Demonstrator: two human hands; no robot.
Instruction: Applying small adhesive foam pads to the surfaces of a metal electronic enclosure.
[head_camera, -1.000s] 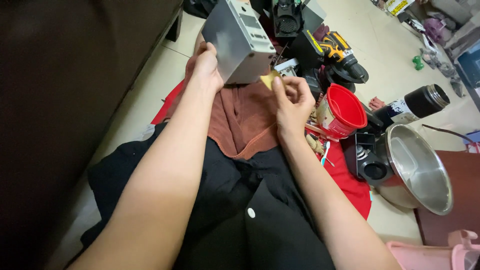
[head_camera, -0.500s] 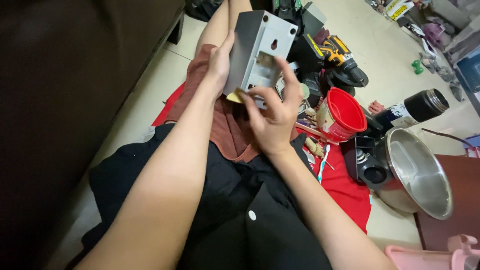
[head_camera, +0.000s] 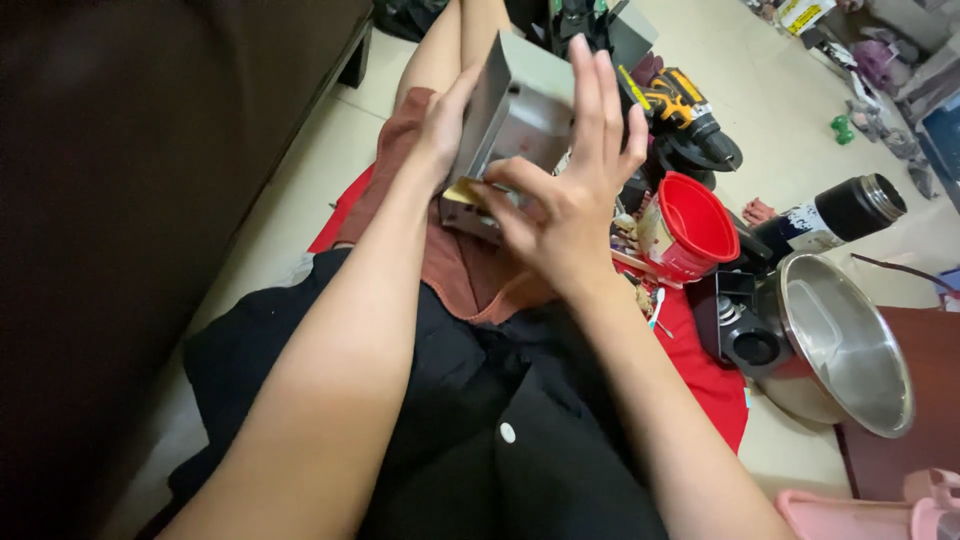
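A white rectangular paper label with dark print (head_camera: 822, 222) wraps the body of the black cylindrical flask, which lies on the floor just right of the red bucket. At the top edge, far from it, stands a white and yellow printed package (head_camera: 800, 14), only partly visible. No screens or signs appear.

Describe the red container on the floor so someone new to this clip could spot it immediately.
Start at the big steel pot at the right edge, then look up and left past the black part fixed to its side. The red bucket stands there on the red cloth, just right of the right hand. It is the only open, bright red round container, unlike the dark flask and the yellow-black drill beyond it.
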